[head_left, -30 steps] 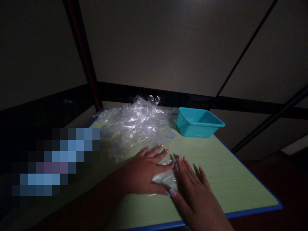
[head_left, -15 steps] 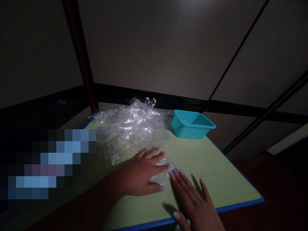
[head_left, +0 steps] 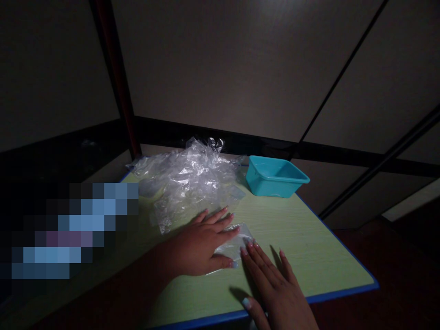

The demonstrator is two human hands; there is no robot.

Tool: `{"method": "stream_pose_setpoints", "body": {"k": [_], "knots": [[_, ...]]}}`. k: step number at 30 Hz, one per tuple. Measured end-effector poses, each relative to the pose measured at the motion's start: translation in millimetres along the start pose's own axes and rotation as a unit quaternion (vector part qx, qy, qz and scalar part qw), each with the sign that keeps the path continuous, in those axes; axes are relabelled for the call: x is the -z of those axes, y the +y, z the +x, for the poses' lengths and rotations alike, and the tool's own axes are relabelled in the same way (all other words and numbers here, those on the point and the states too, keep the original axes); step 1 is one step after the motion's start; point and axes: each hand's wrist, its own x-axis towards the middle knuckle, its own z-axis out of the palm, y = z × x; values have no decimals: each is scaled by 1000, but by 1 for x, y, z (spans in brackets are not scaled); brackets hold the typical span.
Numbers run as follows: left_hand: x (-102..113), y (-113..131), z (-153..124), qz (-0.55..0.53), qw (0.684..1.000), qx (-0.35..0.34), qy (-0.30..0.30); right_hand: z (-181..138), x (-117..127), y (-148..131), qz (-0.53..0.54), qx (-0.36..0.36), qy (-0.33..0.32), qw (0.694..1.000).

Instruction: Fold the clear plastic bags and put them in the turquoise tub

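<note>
A small clear plastic bag (head_left: 231, 247) lies flat on the pale green table (head_left: 295, 243). Across its left part rests my left hand (head_left: 202, 245), fingers spread and palm down. My right hand (head_left: 275, 284) is flat too, fingers stretched out, with its fingertips at the right edge of the bag. Part of the bag is hidden under my left hand. Beyond my left fingers spreads a crumpled heap of clear plastic bags (head_left: 195, 172).
A turquoise plastic basin (head_left: 275, 188) stands at the table's back right edge. Blue trim (head_left: 343, 295) borders the tabletop. Behind the table rises a panelled wall (head_left: 213, 68). A blurred-out patch covers the left side.
My left hand has shifted slightly left over the small bag, and more of the bag shows. My right hand has moved a little to the left.
</note>
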Motion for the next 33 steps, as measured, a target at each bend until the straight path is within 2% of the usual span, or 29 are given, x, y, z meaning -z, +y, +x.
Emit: {"method": "stream_pose_setpoints", "body": {"k": [7,22,33], "knots": [[-1,-2,-1,-8,1000,-6,-8,-1,3,-2,-1,9,25,1000],[4,4,-2,-8,999,-25,21,1,5,-6,-19,-17,-1,1000],[-9,-3,3,7,999,-31,3,2,2,-7,-34,-17,17,999]]}}
